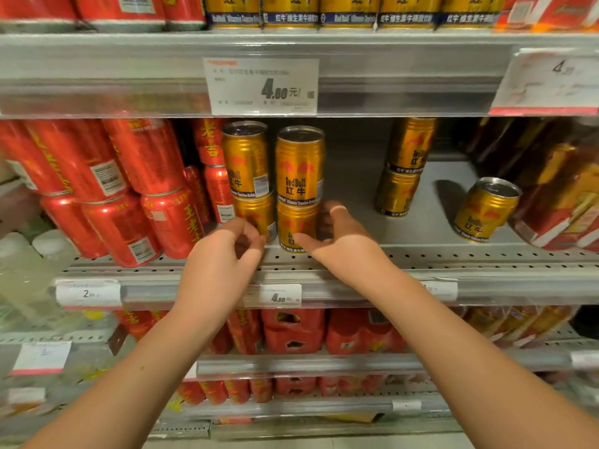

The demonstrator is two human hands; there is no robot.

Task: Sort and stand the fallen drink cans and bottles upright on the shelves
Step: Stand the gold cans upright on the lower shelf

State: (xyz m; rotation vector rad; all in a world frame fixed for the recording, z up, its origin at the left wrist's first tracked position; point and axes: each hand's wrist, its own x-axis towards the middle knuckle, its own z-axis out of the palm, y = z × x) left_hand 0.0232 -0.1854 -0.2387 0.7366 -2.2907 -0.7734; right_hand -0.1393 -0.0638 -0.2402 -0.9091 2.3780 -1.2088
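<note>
Two stacks of gold Red Bull cans stand side by side on the middle shelf [421, 254]. My right hand [340, 241] grips the lower can of the right stack [296, 225], thumb on its front and fingers round its right side; an upright can [299, 163] sits on top. My left hand [227, 254] has curled fingers whose tips meet the bottom can of the left stack [256, 215]; whether it holds the can is unclear. Another gold can [246, 157] stands on that one. Further back is a third gold stack [405, 170], and a single gold can [486, 210] stands to the right.
Red cans [129, 189] are stacked two high at the left, right against the gold stacks. Dark and orange cartons [557, 196] fill the right end. The upper shelf edge with a price tag [262, 85] hangs low above the cans. Bare shelf lies between the gold stacks.
</note>
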